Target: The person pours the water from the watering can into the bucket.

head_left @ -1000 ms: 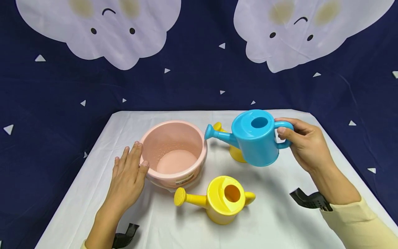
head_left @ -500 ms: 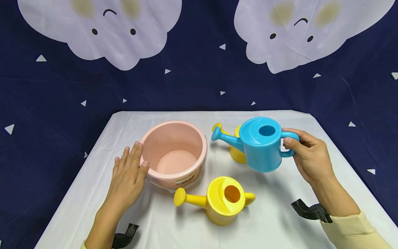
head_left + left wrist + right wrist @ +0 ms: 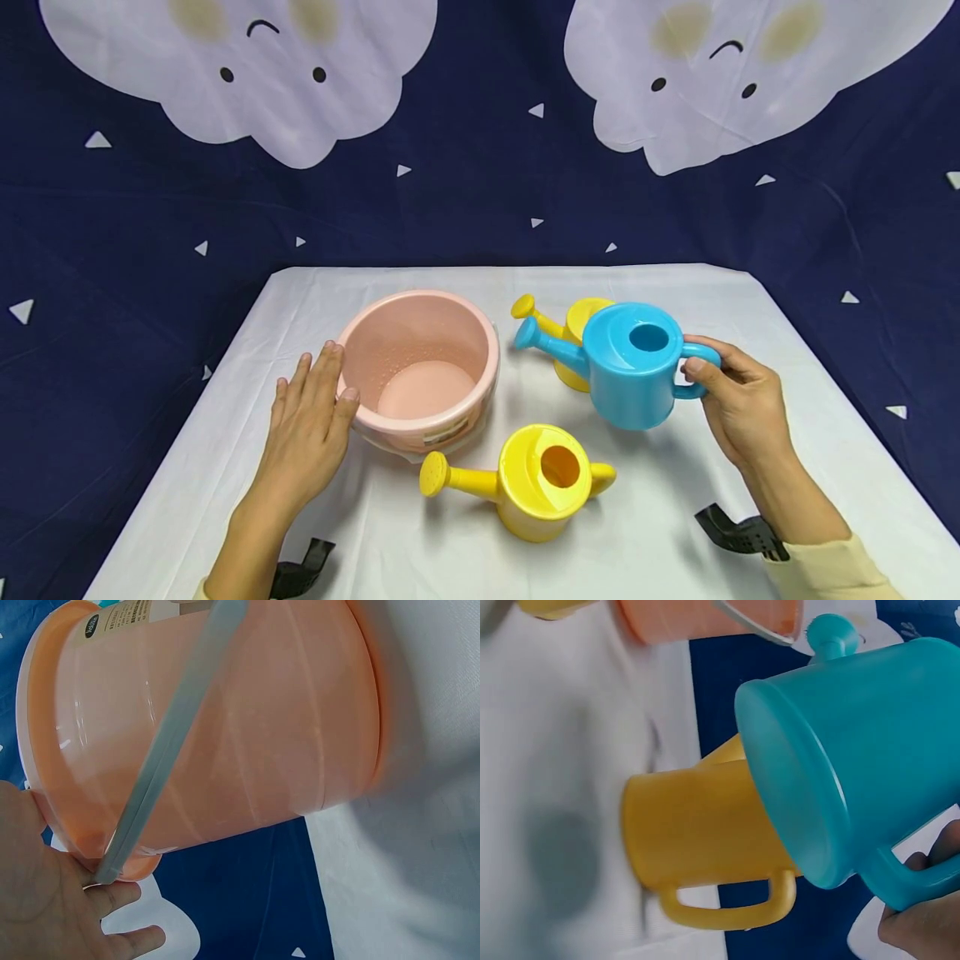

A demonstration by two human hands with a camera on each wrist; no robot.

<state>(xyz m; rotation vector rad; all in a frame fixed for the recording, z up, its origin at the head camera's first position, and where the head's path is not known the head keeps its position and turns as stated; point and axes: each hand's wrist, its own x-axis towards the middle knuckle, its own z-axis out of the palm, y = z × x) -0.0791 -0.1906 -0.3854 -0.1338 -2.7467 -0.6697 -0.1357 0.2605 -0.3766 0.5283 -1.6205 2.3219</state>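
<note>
My right hand grips the handle of a blue watering can, its spout pointing left. In the right wrist view the blue watering can is held off the table, its bottom in sight. My left hand lies with straight fingers against the left rim of a pink bucket; in the left wrist view the fingers touch the bucket near its grey carrying handle. A yellow watering can stands in front of the bucket. Behind the blue can, partly hidden, is another yellow watering can.
A white cloth covers the table. Behind it hangs a dark blue backdrop with clouds and small white triangles. Black straps sit on both wrists.
My right hand has lowered the blue watering can and moved it slightly right, away from the bucket, uncovering more of the rear yellow can. The left hand and bucket have stayed put.
</note>
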